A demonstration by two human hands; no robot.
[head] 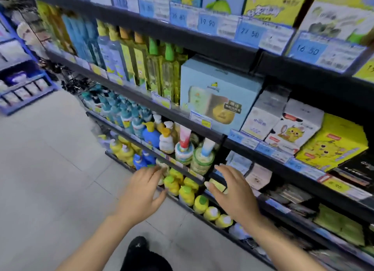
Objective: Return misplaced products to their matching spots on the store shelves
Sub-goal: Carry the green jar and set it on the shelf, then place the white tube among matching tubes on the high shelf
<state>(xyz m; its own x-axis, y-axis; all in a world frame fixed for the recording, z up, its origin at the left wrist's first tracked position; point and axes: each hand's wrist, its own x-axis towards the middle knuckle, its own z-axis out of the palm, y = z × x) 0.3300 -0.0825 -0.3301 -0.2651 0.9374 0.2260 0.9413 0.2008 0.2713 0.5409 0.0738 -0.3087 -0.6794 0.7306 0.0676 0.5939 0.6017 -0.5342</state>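
A single head-worn wide-angle view looks forward and steeply down, close over the left hand [139,191] and right hand [232,191], facing the shelves [202,129] that run off diagonally beyond and above them.

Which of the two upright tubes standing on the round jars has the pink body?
The left tube, standing on the striped jar. Its body is pink and red; the right tube is blue and white.

We hold both bare forearms stretched forward. Our left hand [139,191] is spread, fingers loosely extended, thumb out to the right. Our right hand [232,191] is spread too, palm down, fingers slightly bent, gripping nothing.
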